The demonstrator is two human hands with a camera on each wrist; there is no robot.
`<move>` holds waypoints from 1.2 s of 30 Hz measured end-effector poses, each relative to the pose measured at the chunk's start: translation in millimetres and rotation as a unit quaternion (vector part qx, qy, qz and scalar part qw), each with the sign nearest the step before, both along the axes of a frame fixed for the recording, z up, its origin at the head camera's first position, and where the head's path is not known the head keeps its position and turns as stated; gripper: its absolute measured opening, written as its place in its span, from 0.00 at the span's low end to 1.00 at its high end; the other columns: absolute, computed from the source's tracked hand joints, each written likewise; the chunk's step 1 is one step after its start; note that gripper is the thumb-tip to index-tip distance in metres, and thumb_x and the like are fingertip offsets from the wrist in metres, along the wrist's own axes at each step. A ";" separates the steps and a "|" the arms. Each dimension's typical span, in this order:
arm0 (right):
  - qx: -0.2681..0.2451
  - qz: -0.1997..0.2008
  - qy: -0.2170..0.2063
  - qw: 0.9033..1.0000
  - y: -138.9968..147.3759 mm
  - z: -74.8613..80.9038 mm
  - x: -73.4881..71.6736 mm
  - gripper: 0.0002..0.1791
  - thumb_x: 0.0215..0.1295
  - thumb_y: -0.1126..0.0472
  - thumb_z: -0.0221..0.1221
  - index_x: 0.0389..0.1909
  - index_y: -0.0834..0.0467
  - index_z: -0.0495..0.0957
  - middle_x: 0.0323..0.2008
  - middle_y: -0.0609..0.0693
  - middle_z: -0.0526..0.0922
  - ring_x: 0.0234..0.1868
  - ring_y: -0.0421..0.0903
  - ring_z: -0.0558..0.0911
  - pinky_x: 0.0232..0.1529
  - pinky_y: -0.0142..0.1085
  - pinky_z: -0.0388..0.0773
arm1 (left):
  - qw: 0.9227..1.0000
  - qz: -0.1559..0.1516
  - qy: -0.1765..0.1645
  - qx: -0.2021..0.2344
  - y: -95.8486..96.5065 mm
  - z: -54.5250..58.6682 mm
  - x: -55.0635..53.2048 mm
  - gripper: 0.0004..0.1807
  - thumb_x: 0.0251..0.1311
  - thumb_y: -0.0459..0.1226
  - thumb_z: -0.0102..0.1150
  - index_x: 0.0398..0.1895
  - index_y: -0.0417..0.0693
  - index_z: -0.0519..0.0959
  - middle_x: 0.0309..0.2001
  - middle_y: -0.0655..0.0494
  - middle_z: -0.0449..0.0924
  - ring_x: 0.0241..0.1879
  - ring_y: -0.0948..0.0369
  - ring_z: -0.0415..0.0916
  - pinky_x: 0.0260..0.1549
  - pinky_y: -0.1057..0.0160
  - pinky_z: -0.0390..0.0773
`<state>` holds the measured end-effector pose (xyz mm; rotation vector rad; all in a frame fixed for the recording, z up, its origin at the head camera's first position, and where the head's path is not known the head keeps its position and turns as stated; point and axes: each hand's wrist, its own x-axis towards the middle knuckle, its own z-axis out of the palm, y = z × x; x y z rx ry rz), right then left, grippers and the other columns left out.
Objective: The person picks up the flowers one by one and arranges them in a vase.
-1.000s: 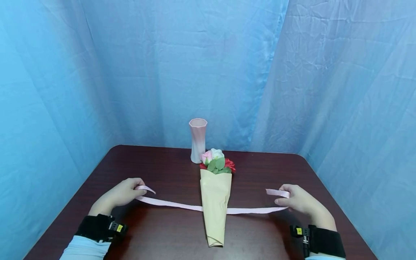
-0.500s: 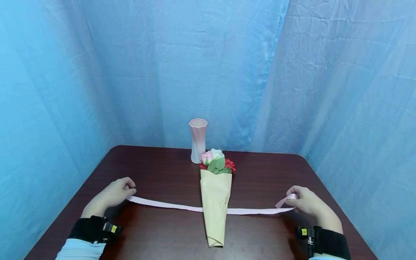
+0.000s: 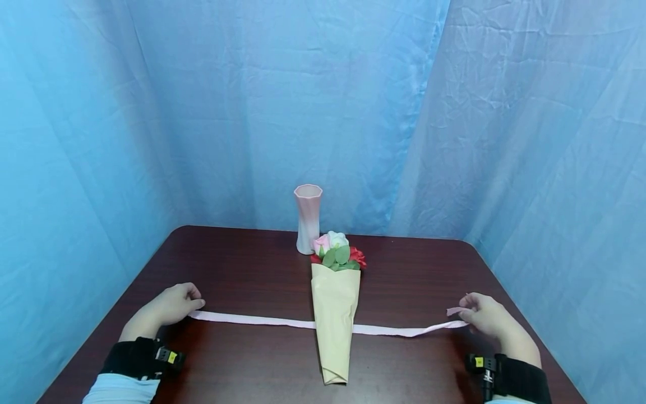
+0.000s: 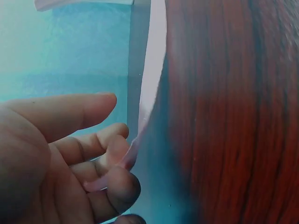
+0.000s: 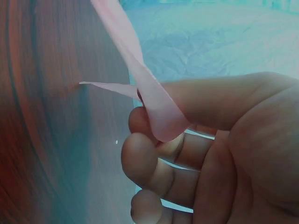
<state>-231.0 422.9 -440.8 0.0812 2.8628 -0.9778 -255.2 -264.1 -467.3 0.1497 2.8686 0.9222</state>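
A pale pink ribbon (image 3: 252, 320) stretches left to right across the table. Its middle is hidden under a bouquet (image 3: 334, 322) wrapped in cream paper, with pink, white and red flowers at the far end. My left hand (image 3: 171, 304) holds the ribbon's left end; in the left wrist view the ribbon (image 4: 153, 60) runs in among the curled fingers (image 4: 122, 189) while the thumb stands apart. At the other side my right hand (image 3: 487, 316) pinches the ribbon between thumb and fingers. A short tail (image 5: 110, 87) sticks out past those fingers in the right wrist view.
Behind the flowers a pink-and-white fluted vase (image 3: 308, 219) stands upright, near the back edge of the dark wooden table (image 3: 242, 258). Blue curtains (image 3: 282, 112) hang around the back and sides.
Both hands have moved outward, away from the bouquet. More ribbon shows on either side, and the loose tails at the hands have shortened. Bouquet and vase stay put.
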 end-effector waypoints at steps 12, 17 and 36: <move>0.008 -0.049 0.005 0.999 7.5 -2.8 1.3 0.24 0.73 0.67 0.52 0.62 0.77 0.60 0.35 0.60 0.78 0.24 0.51 0.78 0.27 0.43 0.75 | 1.000 0.015 0.013 -0.017 -6.2 -0.5 1.1 0.14 0.70 0.41 0.60 0.42 0.36 0.76 0.31 0.53 0.76 0.31 0.56 0.70 0.32 0.54 0.74; 0.014 -0.059 0.015 0.998 5.8 1.4 2.5 0.32 0.74 0.63 0.53 0.68 0.78 0.53 0.44 0.70 0.77 0.32 0.55 0.81 0.35 0.48 0.79 | 0.999 0.016 0.044 -0.014 -4.8 4.1 -1.4 0.18 0.70 0.43 0.61 0.45 0.34 0.77 0.34 0.50 0.77 0.32 0.55 0.71 0.33 0.53 0.76; 0.025 0.008 0.137 0.990 -48.5 38.5 4.2 0.39 0.75 0.43 0.57 0.74 0.65 0.58 0.61 0.71 0.73 0.56 0.68 0.78 0.47 0.59 0.78 | 0.978 -0.007 0.194 0.076 57.0 44.4 -6.0 0.17 0.70 0.46 0.62 0.52 0.41 0.79 0.41 0.52 0.77 0.35 0.56 0.71 0.34 0.55 0.73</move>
